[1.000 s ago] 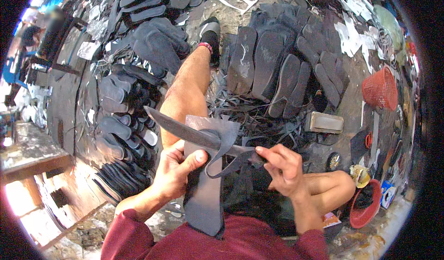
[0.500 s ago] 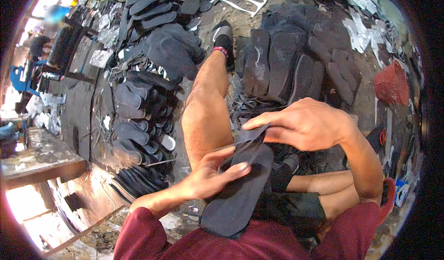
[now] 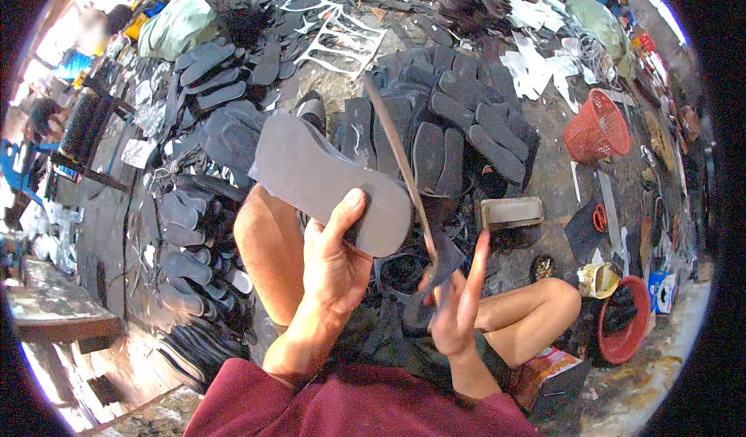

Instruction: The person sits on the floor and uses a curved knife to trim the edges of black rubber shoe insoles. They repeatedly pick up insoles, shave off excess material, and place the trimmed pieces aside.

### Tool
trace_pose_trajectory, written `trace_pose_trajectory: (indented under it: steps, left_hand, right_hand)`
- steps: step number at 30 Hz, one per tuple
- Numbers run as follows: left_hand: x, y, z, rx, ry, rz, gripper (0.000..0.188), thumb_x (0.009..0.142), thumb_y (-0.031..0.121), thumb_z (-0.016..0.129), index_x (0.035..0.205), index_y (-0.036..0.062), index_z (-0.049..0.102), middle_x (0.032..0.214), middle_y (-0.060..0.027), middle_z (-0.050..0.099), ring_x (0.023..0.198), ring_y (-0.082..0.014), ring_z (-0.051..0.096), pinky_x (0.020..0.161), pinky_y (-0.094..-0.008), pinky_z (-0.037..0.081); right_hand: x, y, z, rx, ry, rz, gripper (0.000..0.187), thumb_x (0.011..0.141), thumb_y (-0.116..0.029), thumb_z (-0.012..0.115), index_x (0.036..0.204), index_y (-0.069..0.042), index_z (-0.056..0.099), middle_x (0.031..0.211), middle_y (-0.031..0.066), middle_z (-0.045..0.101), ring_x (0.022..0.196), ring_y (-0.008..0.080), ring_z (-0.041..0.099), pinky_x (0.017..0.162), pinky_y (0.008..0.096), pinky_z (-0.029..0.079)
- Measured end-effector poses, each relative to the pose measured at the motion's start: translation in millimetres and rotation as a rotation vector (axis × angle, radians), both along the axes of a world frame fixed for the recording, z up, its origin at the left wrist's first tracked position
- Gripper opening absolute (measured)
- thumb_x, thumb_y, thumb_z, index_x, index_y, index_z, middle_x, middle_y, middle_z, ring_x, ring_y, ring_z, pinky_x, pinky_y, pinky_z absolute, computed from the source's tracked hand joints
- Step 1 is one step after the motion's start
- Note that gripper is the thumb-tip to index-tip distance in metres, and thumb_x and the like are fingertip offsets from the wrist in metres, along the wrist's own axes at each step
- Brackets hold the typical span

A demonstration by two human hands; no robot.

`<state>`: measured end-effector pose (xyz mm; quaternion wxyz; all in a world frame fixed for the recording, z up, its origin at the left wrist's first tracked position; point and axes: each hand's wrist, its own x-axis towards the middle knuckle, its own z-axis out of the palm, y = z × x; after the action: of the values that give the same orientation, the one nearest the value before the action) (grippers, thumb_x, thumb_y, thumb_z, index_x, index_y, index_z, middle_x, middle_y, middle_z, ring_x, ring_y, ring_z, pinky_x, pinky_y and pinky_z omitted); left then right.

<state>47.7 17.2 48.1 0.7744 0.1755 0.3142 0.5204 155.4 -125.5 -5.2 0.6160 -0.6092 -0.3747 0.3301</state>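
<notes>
Grey sole (image 3: 330, 192), one: fingers of left hand (image 3: 334, 274) clamped on it. Long knife (image 3: 399, 156), one: held in right hand (image 3: 455, 316), one finger extended.

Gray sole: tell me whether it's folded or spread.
Spread: the gray sole shows one broad, unfolded face in the left hand.

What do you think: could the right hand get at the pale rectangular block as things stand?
Probably yes: nothing visible blocks the way from the right hand to the pale rectangular block, though that hand holds a long-bladed knife and depth is uncertain.
</notes>
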Motion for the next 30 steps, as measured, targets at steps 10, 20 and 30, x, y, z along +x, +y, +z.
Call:
trace_pose_trajectory:
  steps: [10, 20, 30]
  left_hand:
    - [-24.6, -51.7, -56.6, -0.260, 0.358, -0.035, 0.022, 0.083, 0.026, 0.068, 0.096, 0.0085, 0.065, 0.088, -0.0044, 0.066, 0.081, -0.0230, 0.065, 0.075, -0.0371, 0.055]
    - [-41.8, -44.7, -38.1, -0.288, 0.510, 0.033, 0.025, 0.082, 0.030, 0.064, 0.092, 0.0071, 0.064, 0.080, -0.0065, 0.064, 0.069, -0.0241, 0.062, 0.063, -0.0349, 0.051]
    - [-34.6, -49.4, -31.7, -0.118, 0.579, 0.002, 0.043, 0.082, 0.029, 0.066, 0.115, 0.0020, 0.058, 0.092, -0.0069, 0.066, 0.080, -0.0212, 0.065, 0.074, -0.0343, 0.053]
  right_hand:
    - [39.3, -66.4, -12.5, -0.231, -0.456, 0.213, 0.038, 0.093, -0.010, 0.062, 0.131, -0.015, 0.064, 0.081, 0.0107, 0.061, 0.067, 0.0308, 0.061, 0.065, 0.0413, 0.050]
    - [40.8, -73.0, -35.0, -0.080, -0.416, 0.325, 0.040, 0.091, -0.006, 0.065, 0.131, -0.012, 0.065, 0.075, 0.0103, 0.053, 0.064, 0.0269, 0.056, 0.060, 0.0384, 0.047]
    - [-15.3, 32.7, -74.8, -0.042, -0.457, 0.066, 0.040, 0.094, -0.017, 0.065, 0.133, -0.019, 0.064, 0.080, 0.0077, 0.060, 0.071, 0.0251, 0.060, 0.065, 0.0373, 0.050]
